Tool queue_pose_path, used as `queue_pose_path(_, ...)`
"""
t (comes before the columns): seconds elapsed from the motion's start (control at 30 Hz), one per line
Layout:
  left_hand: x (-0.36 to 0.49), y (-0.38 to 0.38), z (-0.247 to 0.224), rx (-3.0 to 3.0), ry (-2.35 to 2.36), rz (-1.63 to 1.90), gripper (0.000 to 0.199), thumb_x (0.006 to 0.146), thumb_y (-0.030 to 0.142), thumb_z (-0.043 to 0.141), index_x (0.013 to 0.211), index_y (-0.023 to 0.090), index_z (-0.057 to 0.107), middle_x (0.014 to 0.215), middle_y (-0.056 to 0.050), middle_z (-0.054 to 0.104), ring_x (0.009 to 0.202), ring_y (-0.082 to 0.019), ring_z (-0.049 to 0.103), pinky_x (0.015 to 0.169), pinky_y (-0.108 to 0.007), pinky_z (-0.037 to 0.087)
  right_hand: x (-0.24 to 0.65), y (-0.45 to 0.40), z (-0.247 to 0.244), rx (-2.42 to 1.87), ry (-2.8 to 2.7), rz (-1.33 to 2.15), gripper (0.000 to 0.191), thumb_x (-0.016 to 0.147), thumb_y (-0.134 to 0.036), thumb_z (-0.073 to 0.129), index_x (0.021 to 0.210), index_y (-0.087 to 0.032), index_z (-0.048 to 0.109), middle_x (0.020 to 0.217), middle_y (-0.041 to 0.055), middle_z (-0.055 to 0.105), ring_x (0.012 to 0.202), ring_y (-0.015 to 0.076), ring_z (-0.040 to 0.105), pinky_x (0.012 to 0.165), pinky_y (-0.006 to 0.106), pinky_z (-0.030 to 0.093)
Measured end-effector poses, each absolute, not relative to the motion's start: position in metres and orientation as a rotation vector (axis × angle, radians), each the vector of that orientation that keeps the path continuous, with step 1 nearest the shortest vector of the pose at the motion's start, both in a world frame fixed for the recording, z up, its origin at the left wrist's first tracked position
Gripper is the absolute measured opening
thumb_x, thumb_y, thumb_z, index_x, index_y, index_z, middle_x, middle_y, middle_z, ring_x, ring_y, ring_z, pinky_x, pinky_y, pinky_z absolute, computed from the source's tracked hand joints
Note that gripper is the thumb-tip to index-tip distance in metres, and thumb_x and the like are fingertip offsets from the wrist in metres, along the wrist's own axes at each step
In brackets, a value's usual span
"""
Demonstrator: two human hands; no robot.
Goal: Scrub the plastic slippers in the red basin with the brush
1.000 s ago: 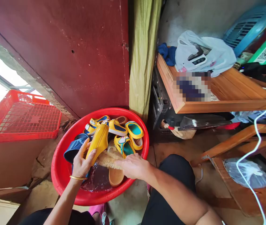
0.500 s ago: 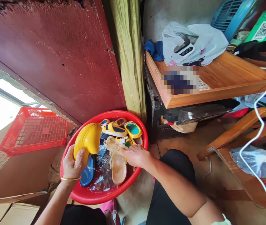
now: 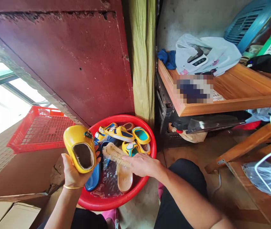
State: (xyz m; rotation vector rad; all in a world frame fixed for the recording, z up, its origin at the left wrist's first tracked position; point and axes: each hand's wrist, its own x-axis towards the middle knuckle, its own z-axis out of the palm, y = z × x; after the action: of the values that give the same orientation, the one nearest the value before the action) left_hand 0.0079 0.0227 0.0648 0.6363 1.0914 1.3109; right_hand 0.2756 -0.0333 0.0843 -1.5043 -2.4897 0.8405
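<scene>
My left hand [image 3: 74, 173] grasps a glossy yellow rounded clog [image 3: 74, 140], opening toward me, at the left side of a round red plastic tub [image 3: 116, 204]; right hand [image 3: 143, 163] grips a tan bristled brush [image 3: 113, 153], apart from it. Likely scrubbing step; next stroke calls for bringing bristles against the clog, held steady

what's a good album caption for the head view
Left grip holding a yellow shoe, right grip a bristled brush, at a red basin of shoes and water.
</scene>
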Motion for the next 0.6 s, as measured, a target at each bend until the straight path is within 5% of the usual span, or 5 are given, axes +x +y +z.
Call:
queue_pose_path(0.17, -0.028, 0.015, 0.052, 0.537, 0.727, 1.216, 0.051, 0.091, 0.050, 0.055, 0.139, 0.030, 0.056, 0.115, -0.008, 0.077, 0.096, -0.030, 0.075, 0.072, -0.040, 0.063, 0.279, -0.036, 0.109, -1.376, -2.425, 0.996, 0.058, 0.095, -0.031, 0.048, 0.152, -0.034, 0.043, 0.130, 0.0071, 0.069, 0.112, 0.0307, 0.068, 0.093, 0.039, 0.050)
queue_pose_path(0.3, -0.041, 0.019, 0.038, 0.383, 0.712, 1.271, 0.053, 0.088, 0.036, 0.061, 0.140, 0.031, 0.055, 0.111, -0.007, 0.078, 0.101, -0.031, 0.074, 0.087, -0.049, 0.060, 0.276, -0.036, 0.115, -1.276, -2.356, 1.097, 0.060, 0.093, -0.031, 0.053, 0.152, -0.031, 0.044, 0.139, 0.0047, 0.063, 0.118, 0.0267, 0.065, 0.098, 0.033, 0.048)
queue_pose_path(0.47, -0.026, 0.026, 0.032, 0.418, 0.837, 1.324, 0.068, 0.085, 0.063, 0.061, 0.138, 0.021, 0.058, 0.108, -0.010, 0.078, 0.110, -0.032, 0.070, 0.096, -0.044, 0.057, 0.254, -0.035, 0.101, -1.092, -2.457, 1.243, 0.057, 0.095, -0.033, 0.053, 0.151, -0.028, 0.045, 0.126, 0.0036, 0.071, 0.107, 0.0216, 0.068, 0.093, 0.026, 0.048)
queue_pose_path(0.6, -0.004, 0.031, 0.030, 0.476, 0.956, 1.318, 0.079, 0.079, 0.076, 0.057, 0.133, 0.018, 0.062, 0.113, -0.011, 0.077, 0.115, -0.032, 0.067, 0.097, -0.041, 0.056, 0.232, -0.031, 0.086, -1.156, -2.383, 1.105, 0.052, 0.097, -0.025, 0.046, 0.149, -0.023, 0.049, 0.136, 0.0080, 0.064, 0.113, 0.0239, 0.065, 0.097, 0.031, 0.047)
